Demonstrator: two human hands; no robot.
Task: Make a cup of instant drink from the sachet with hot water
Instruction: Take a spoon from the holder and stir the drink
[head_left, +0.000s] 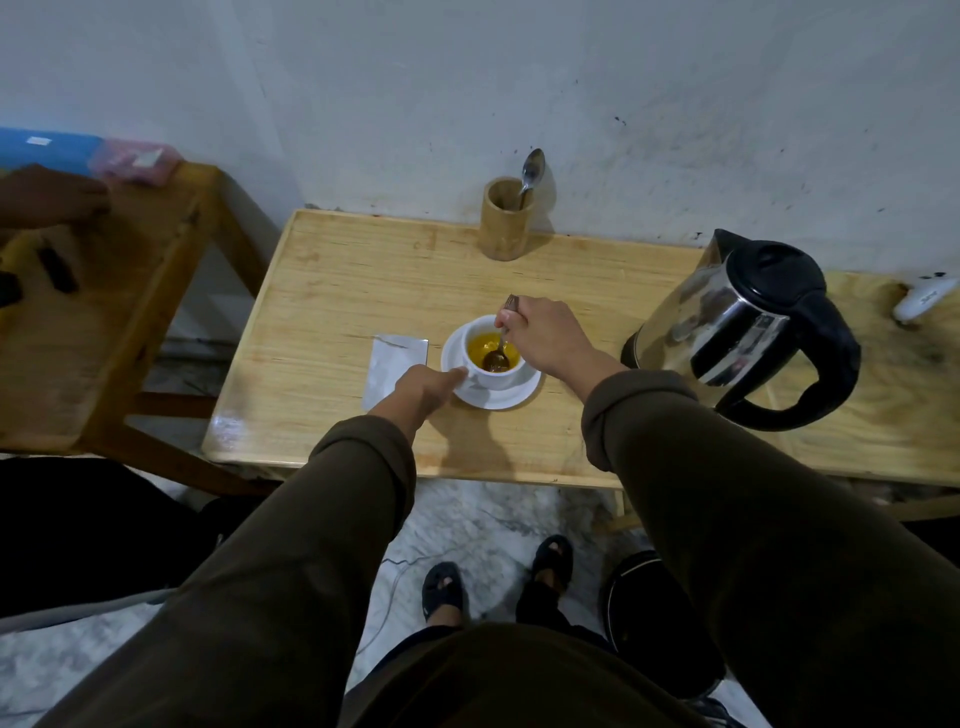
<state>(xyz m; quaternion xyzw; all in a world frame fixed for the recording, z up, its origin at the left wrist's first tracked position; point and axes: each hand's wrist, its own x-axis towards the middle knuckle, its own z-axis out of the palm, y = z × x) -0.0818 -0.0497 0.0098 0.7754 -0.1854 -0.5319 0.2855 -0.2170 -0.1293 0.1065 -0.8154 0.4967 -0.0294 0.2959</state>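
Observation:
A white cup (493, 378) stands on a white saucer (506, 399) near the middle of the wooden table (343, 291). Yellow liquid fills the cup. My right hand (545, 338) grips a metal spoon (500, 348) whose bowl sits in the liquid. My left hand (426, 387) rests against the cup's left side at the handle, fingers closed on it. A silvery sachet (392, 364) lies flat on the table just left of the saucer, partly under my left hand. A steel kettle (743, 322) with a black lid and handle stands to the right.
A bamboo holder (505, 221) with another spoon (531, 174) stands at the back by the wall. A white object (922, 301) lies at the far right. A second wooden table (104, 291) on the left has another person's hand (52, 195) over it.

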